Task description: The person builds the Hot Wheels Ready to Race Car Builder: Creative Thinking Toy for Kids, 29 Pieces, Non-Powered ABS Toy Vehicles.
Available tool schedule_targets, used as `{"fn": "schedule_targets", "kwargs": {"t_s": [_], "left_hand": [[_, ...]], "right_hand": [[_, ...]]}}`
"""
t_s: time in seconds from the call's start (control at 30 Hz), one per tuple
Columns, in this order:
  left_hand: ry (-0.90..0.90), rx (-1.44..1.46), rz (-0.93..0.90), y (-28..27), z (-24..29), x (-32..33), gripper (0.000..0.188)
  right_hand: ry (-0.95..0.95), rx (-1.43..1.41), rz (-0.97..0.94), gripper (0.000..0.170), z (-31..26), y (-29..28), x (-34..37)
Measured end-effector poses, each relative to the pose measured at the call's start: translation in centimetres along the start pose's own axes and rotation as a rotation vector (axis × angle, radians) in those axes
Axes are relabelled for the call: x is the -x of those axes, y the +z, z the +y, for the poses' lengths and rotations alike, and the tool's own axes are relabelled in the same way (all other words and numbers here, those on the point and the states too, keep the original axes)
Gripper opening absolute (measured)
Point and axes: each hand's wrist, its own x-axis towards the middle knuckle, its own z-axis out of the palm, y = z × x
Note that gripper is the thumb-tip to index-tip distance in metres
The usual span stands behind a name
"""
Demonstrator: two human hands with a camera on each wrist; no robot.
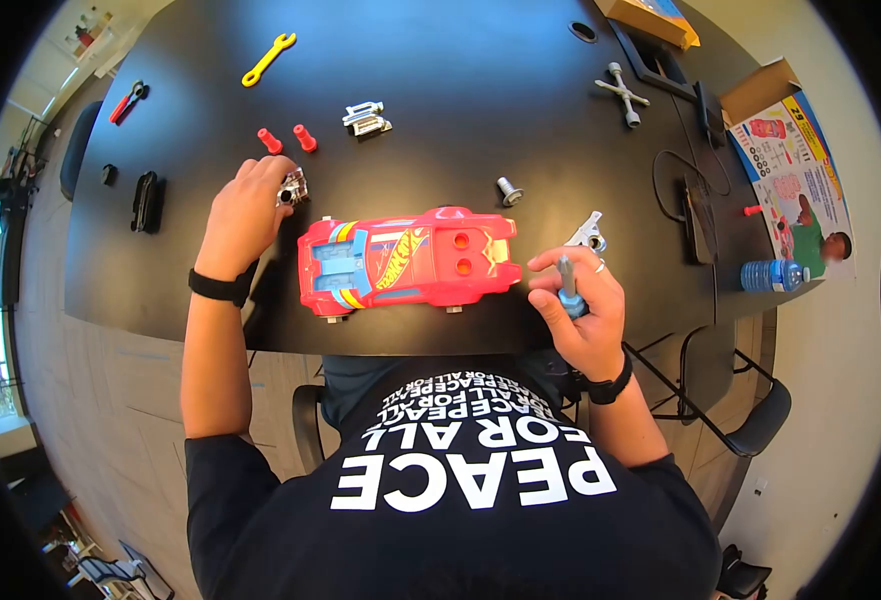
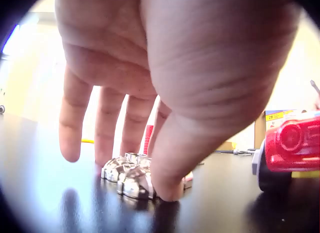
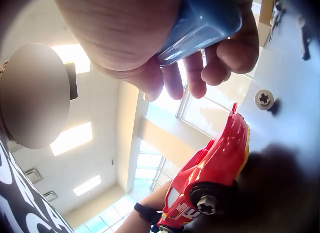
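On the dark table lies a red toy car (image 1: 405, 262) with a blue windshield and two round holes near its right end. Left of it, my left hand (image 1: 235, 215) pinches a shiny chrome toy engine piece (image 2: 134, 184) against the tabletop, thumb on the near side and a finger behind. My right hand (image 1: 588, 305), at the car's right end, holds a toy screwdriver by its blue handle (image 3: 205, 28), grey shaft pointing up. A silvery toy part (image 1: 587, 232) lies just beyond that hand. A large grey toy bolt (image 1: 509, 191) stands behind the car.
Two red pegs (image 1: 304, 138) and another chrome part (image 1: 366, 120) lie farther back. A yellow wrench (image 1: 268, 60), a red-handled tool (image 1: 128, 102) and a black case (image 1: 146, 202) are to the left. At right are a cross wrench (image 1: 622, 95), a water bottle (image 1: 772, 276) and a printed box (image 1: 790, 165).
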Motion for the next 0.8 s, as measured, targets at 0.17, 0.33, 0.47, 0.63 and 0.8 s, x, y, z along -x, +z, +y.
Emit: {"fn": "schedule_targets", "kwargs": {"t_s": [0.17, 0.33, 0.47, 0.63, 0.8], "left_hand": [[0.089, 0.161, 0.203, -4.8, 5.2, 1.5, 0.066], [0.75, 0.458, 0.176, -5.2, 11.3, 3.4, 0.034], [0.972, 0.648, 0.162, -3.2, 14.9, 4.2, 0.026], [0.962, 0.654, 0.317, -2.3, 15.7, 4.5, 0.028], [0.565, 0.336, 0.397, -2.1, 13.1, 4.0, 0.044]], "right_hand": [[0.02, -0.203, -0.032, 0.017, -0.2, 0.3, -0.2], [0.332, -0.657, -0.162, 0.031, -2.4, 1.5, -2.1], [0.16, -0.747, -0.659, 0.056, -2.4, 1.3, -2.7], [0.336, -0.853, -0.64, 0.037, -2.3, 1.4, -2.0], [0.053, -0.271, -0.261, 0.031, -2.4, 2.0, -3.8]]}}
